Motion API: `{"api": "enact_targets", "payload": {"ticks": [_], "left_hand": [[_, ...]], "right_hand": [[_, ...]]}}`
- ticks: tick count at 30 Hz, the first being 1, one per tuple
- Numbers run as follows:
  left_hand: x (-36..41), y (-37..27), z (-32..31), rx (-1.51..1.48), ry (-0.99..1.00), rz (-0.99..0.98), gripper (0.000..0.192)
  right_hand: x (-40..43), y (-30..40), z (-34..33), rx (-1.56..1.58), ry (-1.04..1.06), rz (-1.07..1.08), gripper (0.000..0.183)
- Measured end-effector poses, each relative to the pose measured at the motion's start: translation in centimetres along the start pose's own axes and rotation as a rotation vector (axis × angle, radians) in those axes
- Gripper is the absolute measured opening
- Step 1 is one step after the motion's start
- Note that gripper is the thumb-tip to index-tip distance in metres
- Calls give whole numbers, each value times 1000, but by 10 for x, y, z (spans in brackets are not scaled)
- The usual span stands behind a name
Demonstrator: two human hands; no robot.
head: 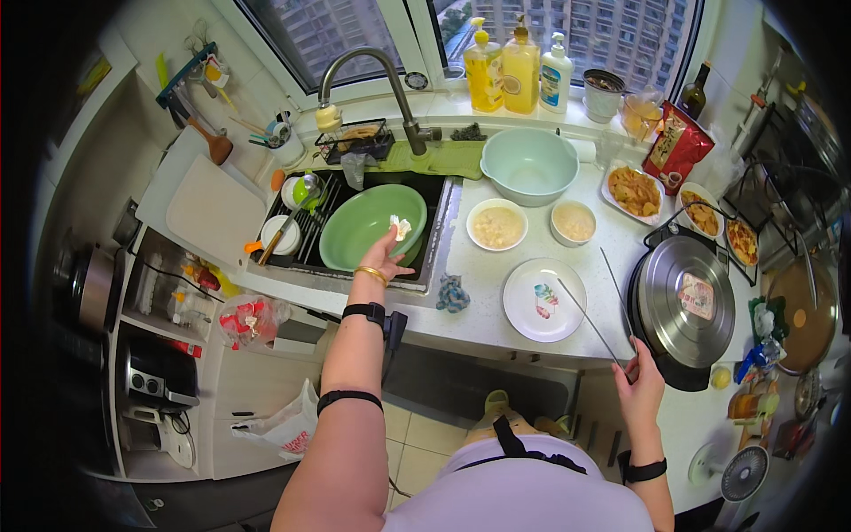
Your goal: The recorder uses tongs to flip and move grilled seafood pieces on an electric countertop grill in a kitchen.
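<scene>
My left hand (pixel 384 258) reaches over the near rim of a green plastic basin (pixel 352 223) in the sink, with a crumpled white tissue (pixel 400 228) at its fingertips. At the lower right, my right hand (pixel 637 379) holds a pair of metal chopsticks (pixel 590 322), their tips spread apart. One tip is above the white plate (pixel 525 319) with a leaf print; the other points toward the small bowl of porridge-like food (pixel 573 223). A larger bowl of similar food (pixel 497 225) stands left of it. A round electric pan with a steel lid (pixel 688 292) is right of the chopsticks.
Behind the bowls is a pale green basin (pixel 532 163). A curved faucet (pixel 405 100) rises behind the sink. A blue-grey cloth (pixel 453 294) lies on the counter edge. Dishes of food (pixel 633 193) stand at the right, near a red packet (pixel 678 146). Soap bottles (pixel 484 70) line the windowsill.
</scene>
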State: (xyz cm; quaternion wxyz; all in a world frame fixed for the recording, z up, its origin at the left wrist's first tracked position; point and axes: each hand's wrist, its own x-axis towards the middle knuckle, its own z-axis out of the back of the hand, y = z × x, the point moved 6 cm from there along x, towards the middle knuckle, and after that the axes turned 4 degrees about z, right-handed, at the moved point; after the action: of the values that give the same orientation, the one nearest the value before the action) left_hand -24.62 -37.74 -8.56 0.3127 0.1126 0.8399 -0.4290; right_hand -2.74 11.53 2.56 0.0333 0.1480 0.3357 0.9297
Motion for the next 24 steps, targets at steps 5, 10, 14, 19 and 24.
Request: {"api": "enact_targets", "payload": {"ticks": [5, 10, 14, 19, 24], "left_hand": [[-9, 4, -11, -112, 248, 40, 58], [-55, 3, -47, -59, 604, -136, 63], [-86, -2, -62, -25, 790, -203, 68], [-110, -12, -59, 19, 821, -242, 45], [-108, -14, -36, 91, 731, -280, 57]], "right_hand": [[5, 10, -5, 98, 117, -75, 53], [37, 58, -43, 300, 399, -24, 55], [65, 107, -86, 347, 511, 166, 56], [83, 151, -120, 286, 604, 215, 58], [88, 174, -150, 169, 682, 218, 60]]}}
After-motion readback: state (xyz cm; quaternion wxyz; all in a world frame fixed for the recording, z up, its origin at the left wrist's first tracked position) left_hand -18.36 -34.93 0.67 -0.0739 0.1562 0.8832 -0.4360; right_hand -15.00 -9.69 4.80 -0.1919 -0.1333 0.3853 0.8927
